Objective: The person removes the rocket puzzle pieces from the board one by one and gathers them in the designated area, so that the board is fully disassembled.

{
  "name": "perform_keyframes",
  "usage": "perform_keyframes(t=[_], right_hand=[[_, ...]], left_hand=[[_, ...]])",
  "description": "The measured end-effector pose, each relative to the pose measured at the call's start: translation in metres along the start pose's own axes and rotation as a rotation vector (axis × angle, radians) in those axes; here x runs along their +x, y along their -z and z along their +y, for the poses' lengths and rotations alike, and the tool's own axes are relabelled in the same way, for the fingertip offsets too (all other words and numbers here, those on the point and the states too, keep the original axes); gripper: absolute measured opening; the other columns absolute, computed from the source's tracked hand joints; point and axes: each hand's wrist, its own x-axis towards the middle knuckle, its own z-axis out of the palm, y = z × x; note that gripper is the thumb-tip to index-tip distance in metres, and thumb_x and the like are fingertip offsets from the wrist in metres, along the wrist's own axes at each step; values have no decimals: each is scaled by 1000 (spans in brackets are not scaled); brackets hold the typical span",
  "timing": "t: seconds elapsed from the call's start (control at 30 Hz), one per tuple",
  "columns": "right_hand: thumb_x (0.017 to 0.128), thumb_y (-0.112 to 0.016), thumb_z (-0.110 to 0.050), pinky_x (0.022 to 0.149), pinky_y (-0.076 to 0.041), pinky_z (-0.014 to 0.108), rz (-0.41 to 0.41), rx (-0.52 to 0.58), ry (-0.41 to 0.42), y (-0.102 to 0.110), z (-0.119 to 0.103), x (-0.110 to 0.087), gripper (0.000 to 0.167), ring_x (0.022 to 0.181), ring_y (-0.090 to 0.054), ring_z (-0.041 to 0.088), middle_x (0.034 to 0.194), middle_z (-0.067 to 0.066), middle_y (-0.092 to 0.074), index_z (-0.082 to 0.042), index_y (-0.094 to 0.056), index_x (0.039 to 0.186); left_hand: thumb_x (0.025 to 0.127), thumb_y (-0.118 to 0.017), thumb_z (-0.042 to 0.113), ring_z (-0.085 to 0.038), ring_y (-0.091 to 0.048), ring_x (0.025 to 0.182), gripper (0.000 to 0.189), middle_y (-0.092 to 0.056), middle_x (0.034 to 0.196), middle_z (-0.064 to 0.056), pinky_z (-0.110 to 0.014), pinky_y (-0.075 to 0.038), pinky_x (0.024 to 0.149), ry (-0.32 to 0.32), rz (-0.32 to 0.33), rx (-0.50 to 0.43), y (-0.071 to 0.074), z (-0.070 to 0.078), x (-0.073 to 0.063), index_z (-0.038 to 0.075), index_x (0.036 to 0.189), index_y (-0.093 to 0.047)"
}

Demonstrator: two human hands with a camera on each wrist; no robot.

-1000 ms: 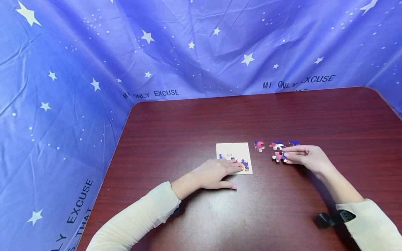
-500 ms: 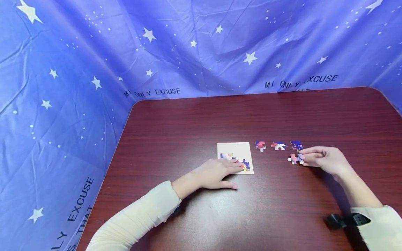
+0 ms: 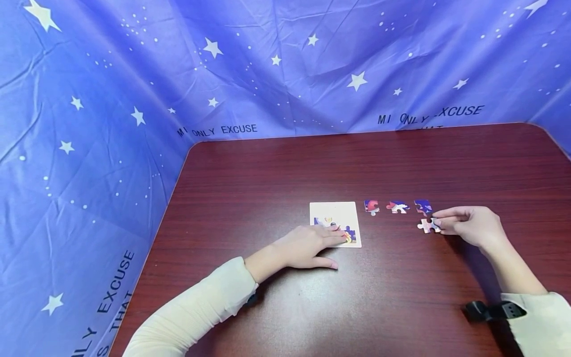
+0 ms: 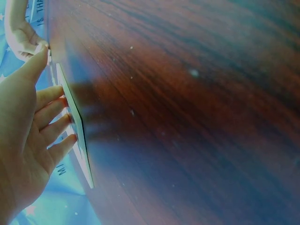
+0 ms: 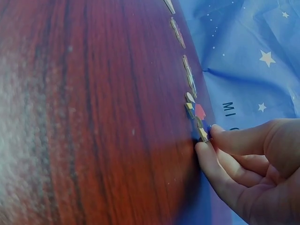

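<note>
My left hand [image 3: 309,246] lies with its fingers stretched over the lower part of a white square puzzle board [image 3: 332,209]. Part of a picture in purple and yellow shows on the board; the fingers hide some of it. In the left wrist view, the fingertips of the left hand [image 4: 40,126] touch the board [image 4: 77,122]. My right hand [image 3: 473,225] pinches a jigsaw puzzle piece [image 3: 427,226] by its right edge. The right wrist view shows thumb and finger of the right hand [image 5: 248,164] gripping that piece [image 5: 199,112], which is tilted close over the table.
Three loose pieces lie in a row right of the board: a red and purple piece [image 3: 371,207], a red and white piece [image 3: 397,207] and a purple piece [image 3: 422,206]. They rest on a dark red wooden table [image 3: 276,173]. A blue star-printed curtain [image 3: 250,74] hangs behind.
My right hand has moved to the right with the pinched piece, away from the middle loose piece to just below the rightmost one. The left hand has stayed on the board.
</note>
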Motion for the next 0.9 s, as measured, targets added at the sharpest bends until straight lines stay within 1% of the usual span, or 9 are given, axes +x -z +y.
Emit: perform_keyframes(t=[0.13,0.27,0.5,0.6,0.67,0.7,0.73,0.83,0.9], right_hand=[[85,-68,-23,56,-44,4,3,-40,-1,-1,-2,-1,40,58,-62,-10,65,-10,-71,9,-65,110],[84,-69,-28,58,-36,2,22,-111,-6,-1,-3,0,39,57,-60,-12,65,-7,-72,4,-68,107],[83,-66,-15,58,-38,0,-12,-110,-19,0,-3,1,31,58,-63,-8,66,-5,-72,5,-68,107],[82,-66,-17,73,-48,18,-1,-151,-27,1,-5,2,29,60,-58,-12,68,-2,-73,2,-70,103],[81,-67,-19,81,-46,35,6,-176,-33,1,-5,3,28,63,-54,-14,70,0,-73,0,-72,101],[81,-67,-19,81,-44,43,4,-182,-38,1,-6,3,27,64,-52,-14,70,0,-73,-1,-72,101],[81,-67,-19,80,-43,42,3,-192,-42,2,-6,3,27,65,-51,-14,70,0,-73,-2,-72,100],[82,-65,-17,73,-45,21,-23,-176,-48,2,-6,3,28,64,-57,-12,70,-2,-73,0,-71,103],[83,-64,-17,62,-40,10,-39,-166,-50,3,-6,3,29,63,-60,-11,70,-3,-73,1,-70,105]], left_hand=[[87,-49,61,-7,-34,138,66,-40,147,10,-30,-36,110,-2,4,0,0,0,0,25,142,-41],[87,-49,61,-7,-34,138,66,-40,148,10,-30,-35,110,-6,6,7,0,0,0,25,142,-41],[87,-50,60,-7,-34,138,66,-39,148,10,-30,-35,111,-7,1,2,0,0,0,25,142,-41],[87,-49,60,-7,-34,138,66,-39,148,10,-29,-34,111,-6,0,6,0,0,0,25,142,-41],[87,-49,61,-7,-34,138,66,-39,148,10,-29,-34,111,-6,1,8,0,0,0,25,142,-41],[87,-49,61,-7,-34,138,66,-39,148,10,-29,-34,111,-6,0,10,0,0,0,25,142,-41],[87,-49,60,-7,-34,138,66,-39,148,10,-29,-34,111,-6,0,11,0,0,0,25,143,-41],[87,-49,60,-7,-34,138,67,-39,148,11,-29,-33,112,-11,3,14,0,0,0,24,143,-41],[87,-49,60,-8,-34,138,66,-39,148,11,-29,-33,112,-15,7,16,0,0,0,24,142,-41]])
